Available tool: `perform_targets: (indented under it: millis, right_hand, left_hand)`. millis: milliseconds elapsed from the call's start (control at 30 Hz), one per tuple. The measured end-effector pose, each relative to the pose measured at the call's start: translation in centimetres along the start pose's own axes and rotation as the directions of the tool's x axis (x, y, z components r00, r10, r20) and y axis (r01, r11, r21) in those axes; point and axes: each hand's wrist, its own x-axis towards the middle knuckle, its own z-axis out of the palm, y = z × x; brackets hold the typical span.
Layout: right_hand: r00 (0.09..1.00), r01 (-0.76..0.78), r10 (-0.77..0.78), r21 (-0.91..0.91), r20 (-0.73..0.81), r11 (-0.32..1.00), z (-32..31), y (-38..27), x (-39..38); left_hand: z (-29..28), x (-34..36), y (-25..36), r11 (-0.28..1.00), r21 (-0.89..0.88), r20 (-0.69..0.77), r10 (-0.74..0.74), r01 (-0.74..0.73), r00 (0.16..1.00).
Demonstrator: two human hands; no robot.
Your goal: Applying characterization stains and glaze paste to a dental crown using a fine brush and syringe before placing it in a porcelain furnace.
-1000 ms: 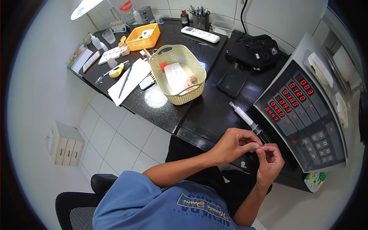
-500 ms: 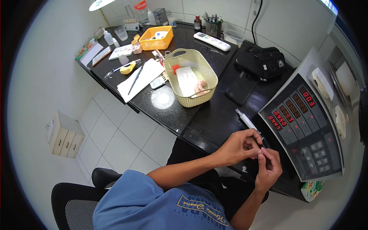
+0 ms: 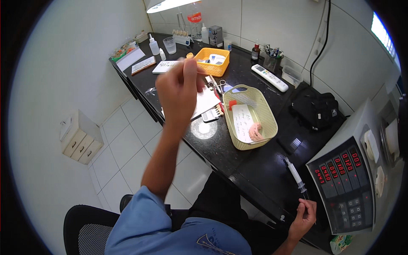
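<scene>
My left hand (image 3: 177, 91) is raised over the left part of the black desk. Its fingers are pinched together, and whatever they may hold is hidden. Behind it are a white sheet of paper (image 3: 206, 101) and a yellow basket (image 3: 225, 68). My right hand (image 3: 304, 216) hovers at the desk's front right, thumb and fingers closed in a pinch; any small thing in them cannot be made out. Just beyond its fingertips lies a white-filled syringe (image 3: 293, 172), plunger end toward me. I cannot tell whether the fingers touch it.
A cream basket (image 3: 272, 121) holds a handwritten note (image 3: 242, 123) and a pink dental model (image 3: 255, 132). A grey machine with red digits (image 3: 340, 187) stands at right. Farther back are a white remote (image 3: 269, 78), a black pouch (image 3: 314, 108), scissors (image 3: 222, 83) and dropper bottles (image 3: 153, 45).
My hands, together beside the syringe before, have parted. The left has swung up and far left; the right has stayed near the syringe. The view has turned left, and more red digits are lit.
</scene>
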Motion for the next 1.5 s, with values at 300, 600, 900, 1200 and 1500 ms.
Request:
perform_targets:
  millis: [300,600,900,1200,1500]
  right_hand:
    - [0.910,-0.400,0.381,0.105,0.161,0.911,1.7,-3.3,-1.0]
    - [0.991,-0.131,0.127,-0.168,-0.037,0.977,4.0,-4.1,-0.3]
    - [0.995,-0.101,0.103,-0.225,-0.002,0.969,3.8,-3.0,0.1]
    - [0.947,-0.319,0.313,-0.123,-0.070,0.940,4.1,-4.1,0.5]
    - [0.962,-0.272,0.274,-0.083,0.015,0.959,3.0,-3.1,0.4]
  left_hand:
    - [2.4,15.1,-17.8,0.838,0.546,0.434,-0.292,0.009,0.852]
    - [8.2,17.2,-23.4,0.671,0.707,0.661,-0.518,-0.221,0.543]
    - [9.2,17.9,-23.4,0.342,0.838,0.537,-0.654,-0.425,0.533]
    - [7.3,18.9,-24.1,0.541,0.831,0.486,-0.595,-0.128,0.639]
    - [2.9,15.1,-14.4,0.677,-0.136,0.759,-0.398,0.724,0.515]
